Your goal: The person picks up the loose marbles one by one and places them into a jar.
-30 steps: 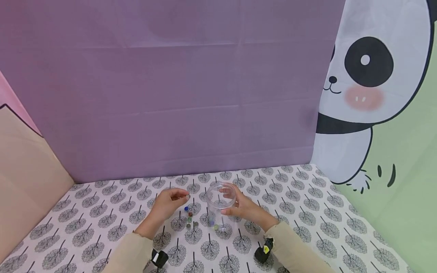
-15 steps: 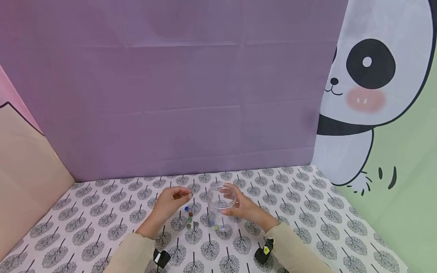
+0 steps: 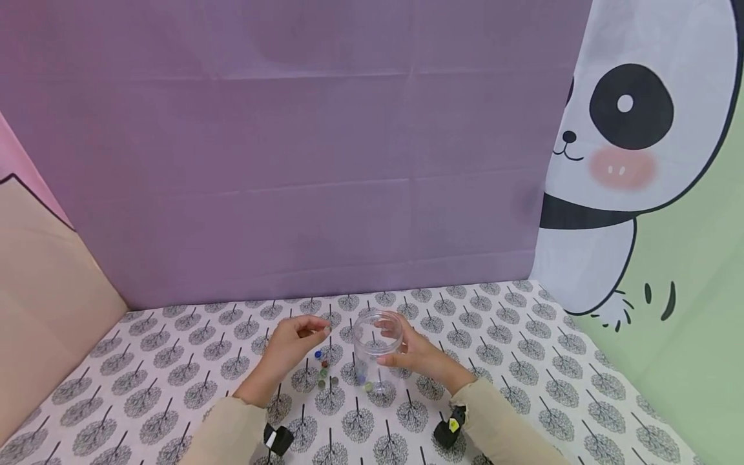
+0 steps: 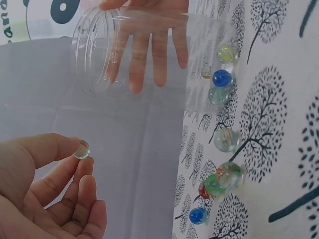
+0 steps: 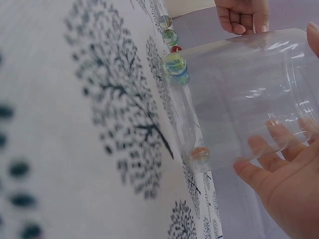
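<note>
Well, left hand (image 4: 55,186): thumb and finger pinch one clear marble (image 4: 82,151), up off the bench (image 3: 174,387), near the jar's open top.
Clear marble: looks hard, smooth and slippery; pinch it round its middle, gently, or it could pop out.
Right hand (image 3: 417,352): holds the jar between thumb and fingers.
Clear jar (image 5: 224,84): stands upright on the bench; probably light, stiff plastic, easy to tip, so hold its side below the rim.
Marbles inside (image 4: 222,78): lie at the bottom.
Loose marbles (image 4: 227,140): lie beside the jar; might roll if bumped.
</note>
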A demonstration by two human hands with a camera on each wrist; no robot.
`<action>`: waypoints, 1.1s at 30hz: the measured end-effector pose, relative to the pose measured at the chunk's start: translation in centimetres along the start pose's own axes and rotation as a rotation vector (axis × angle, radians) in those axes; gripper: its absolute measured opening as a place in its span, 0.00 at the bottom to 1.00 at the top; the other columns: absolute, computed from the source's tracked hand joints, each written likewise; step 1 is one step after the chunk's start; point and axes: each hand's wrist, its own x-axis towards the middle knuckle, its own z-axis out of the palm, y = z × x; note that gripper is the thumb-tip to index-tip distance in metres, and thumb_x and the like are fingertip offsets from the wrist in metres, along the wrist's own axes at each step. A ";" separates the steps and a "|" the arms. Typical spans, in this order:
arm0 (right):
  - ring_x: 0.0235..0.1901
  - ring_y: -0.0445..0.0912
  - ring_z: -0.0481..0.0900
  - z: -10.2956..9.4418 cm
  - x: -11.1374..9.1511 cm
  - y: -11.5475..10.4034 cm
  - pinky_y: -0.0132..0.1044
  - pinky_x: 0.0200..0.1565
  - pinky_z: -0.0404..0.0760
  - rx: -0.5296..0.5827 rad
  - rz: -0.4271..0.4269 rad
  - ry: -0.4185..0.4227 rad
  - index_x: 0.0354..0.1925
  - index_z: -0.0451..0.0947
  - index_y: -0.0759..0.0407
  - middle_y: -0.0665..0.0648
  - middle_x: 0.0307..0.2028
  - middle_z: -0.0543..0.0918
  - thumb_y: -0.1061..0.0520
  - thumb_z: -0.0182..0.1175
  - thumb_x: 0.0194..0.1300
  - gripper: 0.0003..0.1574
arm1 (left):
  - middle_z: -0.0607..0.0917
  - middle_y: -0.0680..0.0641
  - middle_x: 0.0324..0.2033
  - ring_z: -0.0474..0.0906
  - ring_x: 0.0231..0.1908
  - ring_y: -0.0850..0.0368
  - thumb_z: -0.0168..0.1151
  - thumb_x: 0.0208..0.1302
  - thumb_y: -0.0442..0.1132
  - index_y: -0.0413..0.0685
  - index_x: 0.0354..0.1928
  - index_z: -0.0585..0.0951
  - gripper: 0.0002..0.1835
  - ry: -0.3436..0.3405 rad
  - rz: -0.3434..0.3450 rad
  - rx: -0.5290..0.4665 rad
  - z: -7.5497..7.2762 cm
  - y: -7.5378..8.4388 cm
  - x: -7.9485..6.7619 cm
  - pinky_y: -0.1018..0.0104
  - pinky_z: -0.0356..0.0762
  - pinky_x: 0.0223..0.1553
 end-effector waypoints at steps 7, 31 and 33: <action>0.68 0.56 0.57 0.1 -0.1 0.0 0.56 0.65 0.57 0.007 0.018 0.001 0.71 0.47 0.46 0.55 0.69 0.60 0.48 0.67 0.57 0.52 | 0.83 0.50 0.34 0.75 0.34 0.56 0.62 0.61 0.35 0.42 0.44 0.83 0.10 0.006 0.002 -0.017 0.1 0.0 0.0 0.64 0.72 0.36; 0.68 0.57 0.57 -0.1 0.0 -0.1 0.57 0.65 0.57 -0.018 0.010 0.002 0.71 0.46 0.49 0.58 0.69 0.59 0.51 0.65 0.59 0.52 | 0.82 0.47 0.33 0.75 0.32 0.56 0.64 0.59 0.36 0.45 0.44 0.83 0.10 -0.004 0.012 -0.026 0.5 1.7 -0.4 0.65 0.74 0.35; 0.68 0.57 0.57 -0.1 0.0 -0.1 0.57 0.65 0.57 -0.011 0.008 0.001 0.71 0.46 0.49 0.58 0.69 0.59 0.52 0.65 0.59 0.52 | 0.83 0.48 0.32 0.74 0.32 0.56 0.64 0.59 0.36 0.45 0.43 0.83 0.10 -0.003 0.024 -0.015 0.5 1.8 -0.4 0.66 0.73 0.34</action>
